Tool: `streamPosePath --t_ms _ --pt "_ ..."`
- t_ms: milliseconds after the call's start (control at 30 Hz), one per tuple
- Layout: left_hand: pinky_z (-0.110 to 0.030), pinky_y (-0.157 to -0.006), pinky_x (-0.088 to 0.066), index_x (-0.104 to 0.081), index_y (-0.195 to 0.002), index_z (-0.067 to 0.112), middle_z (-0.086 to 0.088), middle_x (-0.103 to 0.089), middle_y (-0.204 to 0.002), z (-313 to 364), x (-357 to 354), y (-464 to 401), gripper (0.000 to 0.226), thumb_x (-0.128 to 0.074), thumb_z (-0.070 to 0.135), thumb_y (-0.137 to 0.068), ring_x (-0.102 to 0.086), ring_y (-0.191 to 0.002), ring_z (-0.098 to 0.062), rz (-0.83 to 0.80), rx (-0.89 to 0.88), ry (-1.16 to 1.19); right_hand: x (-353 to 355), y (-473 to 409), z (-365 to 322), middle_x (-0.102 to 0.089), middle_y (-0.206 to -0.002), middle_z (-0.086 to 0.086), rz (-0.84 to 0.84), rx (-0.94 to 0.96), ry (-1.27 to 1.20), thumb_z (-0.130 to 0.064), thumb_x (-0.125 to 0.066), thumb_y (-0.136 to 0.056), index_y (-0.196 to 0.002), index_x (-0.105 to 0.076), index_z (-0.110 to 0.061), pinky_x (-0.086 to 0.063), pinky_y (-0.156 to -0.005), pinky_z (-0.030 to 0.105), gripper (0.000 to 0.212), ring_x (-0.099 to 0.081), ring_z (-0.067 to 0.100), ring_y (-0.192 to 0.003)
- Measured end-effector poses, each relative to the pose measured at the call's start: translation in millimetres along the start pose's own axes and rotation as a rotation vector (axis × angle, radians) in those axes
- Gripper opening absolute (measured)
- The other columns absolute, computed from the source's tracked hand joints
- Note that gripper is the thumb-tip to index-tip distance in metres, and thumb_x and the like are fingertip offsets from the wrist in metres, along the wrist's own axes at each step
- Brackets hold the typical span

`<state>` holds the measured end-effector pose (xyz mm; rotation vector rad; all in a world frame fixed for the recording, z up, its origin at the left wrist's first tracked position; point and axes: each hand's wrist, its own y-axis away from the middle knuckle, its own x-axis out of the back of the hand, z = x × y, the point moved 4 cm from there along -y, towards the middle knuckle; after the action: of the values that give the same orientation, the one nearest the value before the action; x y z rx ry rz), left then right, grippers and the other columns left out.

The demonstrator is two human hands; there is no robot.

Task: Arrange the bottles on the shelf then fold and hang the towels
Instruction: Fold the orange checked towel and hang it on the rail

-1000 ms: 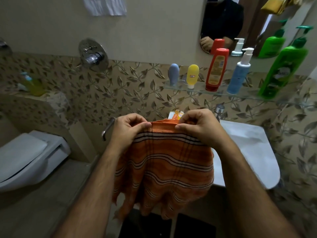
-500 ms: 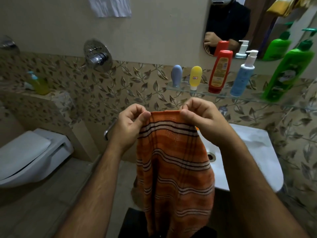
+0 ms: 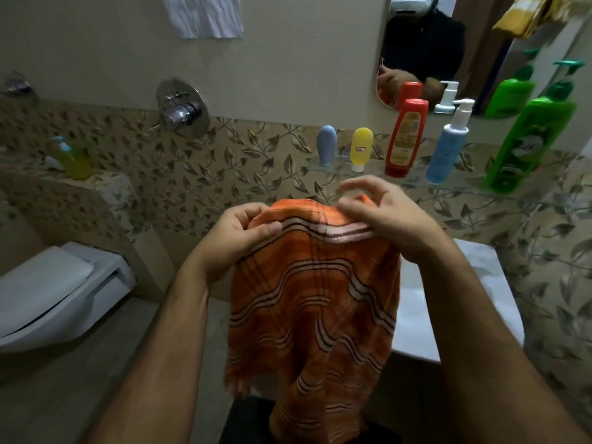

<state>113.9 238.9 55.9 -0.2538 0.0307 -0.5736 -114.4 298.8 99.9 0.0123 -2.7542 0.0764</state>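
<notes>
The left hand point(image 3: 238, 238) pinched the top edge of the orange striped towel point(image 3: 314, 302), thumb laid flat on the front and fingers curled behind the fold. The right hand point(image 3: 389, 219) sat on the same edge just beside it, heel and thumb on the cloth, but its fingers were lifted and blurred, so I could not tell whether it was gripping or only resting there. The towel hung from that edge in front of the person, between the forearms, its lower part dropping out of view, with the white basin point(image 3: 416, 315) behind it.

It looked light and limp, rippling into waves as it hung (nothing stiff about it), so I judged it would sag wherever unsupported and was best held at the two top corners.

On the glass shelf point(image 3: 474, 190) stood five bottles in a row: blue-grey point(image 3: 326, 144), yellow point(image 3: 362, 149), red point(image 3: 406, 137), a blue pump bottle point(image 3: 447, 149) and a green one point(image 3: 530, 145). Their labels were too blurred to read.
</notes>
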Motion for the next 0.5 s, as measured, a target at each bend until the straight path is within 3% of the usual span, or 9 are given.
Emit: streamPosePath --t_ms 33,100,167,267,333,400,500 --pt "-0.016 -0.063 -0.050 -0.072 -0.079 0.027 0.010 -0.068 -0.076 6.4 -5.4 -3.2 0.006 -0.073 0.021 -0.078 -0.061 -0.071 -0.003 -0.036 -0.024 -0.106 -9.2 0.8 1.6 -0.065 -0.100 -0.019 -0.110 -0.039 0.153 -0.062 -0.077 -0.061 -0.119 -0.063 -0.033 -0.048 -0.076 0.021 0.066 -0.063 0.000 -0.091" --pt "-0.015 -0.061 -0.046 -0.069 -0.079 0.028 0.012 -0.064 -0.072 13.1 -17.3 -7.7 0.012 -0.074 0.017 -0.077 -0.056 -0.067 -0.002 -0.106 -0.044 -0.226 -26.0 2.0 8.1 -0.071 -0.090 -0.011 -0.249 -0.073 0.357 -0.058 -0.079 -0.067 -0.102 -0.072 -0.032 -0.050 -0.073 0.025 0.044 -0.064 -0.002 -0.082" --pt "-0.014 -0.060 -0.044 -0.067 -0.078 0.028 0.012 -0.061 -0.070 10.2 -20.2 -7.8 0.014 -0.077 0.018 -0.075 -0.054 -0.065 -0.002 -0.126 -0.023 -0.254 -28.0 2.1 9.2 -0.074 -0.078 0.003 -0.195 -0.076 0.302 -0.043 -0.077 -0.079 -0.079 -0.075 -0.023 -0.054 -0.074 0.034 0.020 -0.067 0.008 -0.071" --pt "-0.019 -0.061 -0.045 -0.067 -0.082 0.020 0.008 -0.061 -0.072 -10.6 -8.3 1.3 0.018 -0.080 0.026 -0.071 -0.055 -0.067 -0.006 -0.114 0.125 -0.250 -9.7 3.8 9.2 -0.069 -0.071 0.012 -0.089 -0.093 -0.036 -0.029 -0.068 -0.090 -0.069 -0.068 -0.013 -0.057 -0.067 0.031 0.026 -0.067 0.021 -0.068" --pt "-0.024 -0.067 -0.050 -0.065 -0.092 0.003 -0.001 -0.065 -0.081 -29.3 0.7 11.0 0.043 -0.084 0.033 -0.067 -0.060 -0.075 -0.013 -0.129 0.221 -0.194 3.3 4.3 9.5 -0.067 -0.069 0.011 -0.051 -0.097 -0.178 -0.023 -0.065 -0.093 -0.064 -0.066 -0.013 -0.057 -0.064 0.030 0.030 -0.066 0.023 -0.065" --pt "-0.028 -0.077 -0.053 -0.066 -0.102 -0.001 -0.010 -0.068 -0.096 -42.9 7.2 20.6 0.065 -0.088 0.044 -0.061 -0.063 -0.087 -0.020 -0.143 0.285 -0.109 12.8 2.5 13.5 -0.069 -0.071 0.014 0.043 -0.104 -0.154 -0.022 -0.065 -0.091 -0.064 -0.065 -0.015 -0.059 -0.072 0.040 0.027 -0.068 0.029 -0.069" --pt "-0.031 -0.084 -0.052 -0.073 -0.105 0.012 -0.015 -0.067 -0.107 -47.6 11.9 27.0 0.061 -0.086 0.052 -0.061 -0.062 -0.096 -0.023 -0.169 0.344 0.015 19.3 -0.3 21.3 -0.071 -0.070 0.010 0.189 -0.115 -0.012 -0.026 -0.068 -0.087 -0.069 -0.063 -0.016 -0.058 -0.080 0.051 0.021 -0.070 0.028 -0.069"
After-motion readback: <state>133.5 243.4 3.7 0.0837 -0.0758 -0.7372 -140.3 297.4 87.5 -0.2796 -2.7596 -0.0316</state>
